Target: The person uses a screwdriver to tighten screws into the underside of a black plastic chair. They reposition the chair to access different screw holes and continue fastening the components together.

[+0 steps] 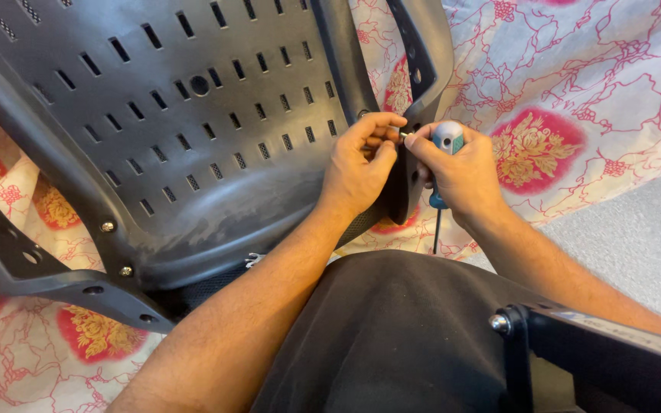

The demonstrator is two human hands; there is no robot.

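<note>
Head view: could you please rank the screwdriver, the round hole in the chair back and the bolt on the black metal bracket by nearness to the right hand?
1. Screwdriver: held in the right hand.
2. Round hole: upper left, in the chair back.
3. Bolt on the metal bracket: below; too close to the hole to call.

chair seat point(185, 115) lying on bedsheet point(575, 84), armrest point(422, 76) right of it, metal bracket point(575, 352) nearest

At frame centre, a small screw point(405, 135) is being pinched by the left hand point(361, 168) against a black chair armrest point(407, 180), while a blue-handled screwdriver point(444, 153) is being gripped by the right hand point(460, 172).
</note>
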